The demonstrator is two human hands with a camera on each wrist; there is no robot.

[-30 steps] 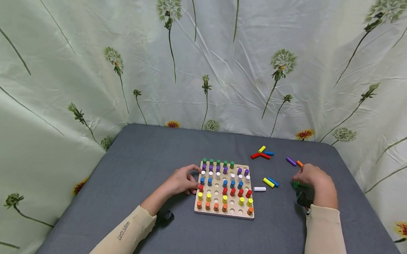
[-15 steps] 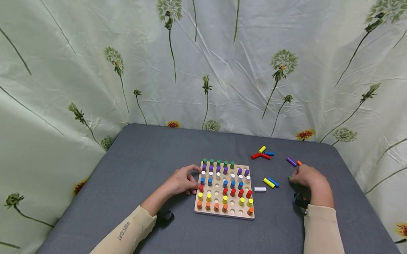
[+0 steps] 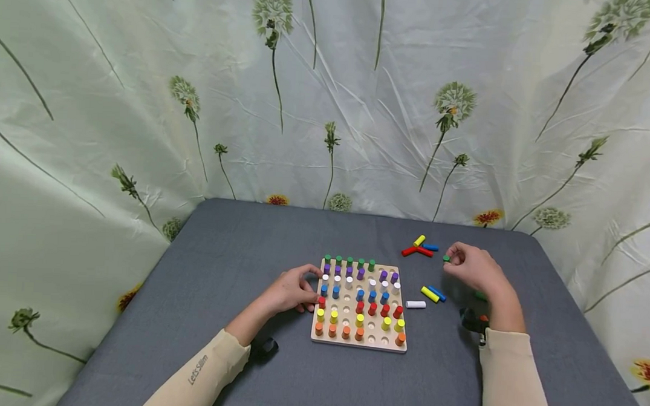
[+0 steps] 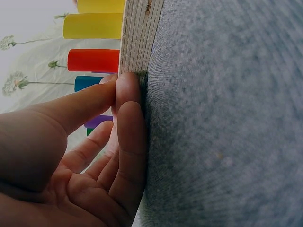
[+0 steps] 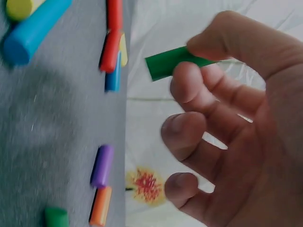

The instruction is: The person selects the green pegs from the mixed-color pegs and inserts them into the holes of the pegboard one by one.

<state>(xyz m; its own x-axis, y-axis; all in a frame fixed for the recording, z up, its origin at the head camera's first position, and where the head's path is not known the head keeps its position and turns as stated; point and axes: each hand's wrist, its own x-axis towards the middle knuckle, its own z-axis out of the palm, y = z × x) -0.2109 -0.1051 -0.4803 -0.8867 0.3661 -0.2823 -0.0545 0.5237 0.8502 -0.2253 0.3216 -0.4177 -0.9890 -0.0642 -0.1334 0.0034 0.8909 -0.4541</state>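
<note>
A wooden pegboard (image 3: pixel 345 315) lies on the grey table with rows of coloured pegs upright in it and several bare holes. My left hand (image 3: pixel 290 288) holds its left edge; in the left wrist view the thumb and fingertips are right at the wooden side (image 4: pixel 137 42), beside the red peg (image 4: pixel 93 60) and blue peg. Off to the right, my right hand (image 3: pixel 477 269) pinches a green peg (image 5: pixel 170 62) between thumb and fingers, raised above the table. The other fingers of that hand are loosely bent.
Loose pegs lie right of the board: a white one (image 3: pixel 415 304), a yellow one (image 3: pixel 430 294) beside a blue one (image 3: pixel 438 293), and a red, yellow and blue cluster (image 3: pixel 418 250) farther back. Purple (image 5: pixel 102 166), orange (image 5: pixel 100 206) and green (image 5: pixel 57 217) pegs show in the right wrist view.
My right hand has risen off the table at the right, moving left and away from me with the green peg. The left hand stays at the board's edge.
</note>
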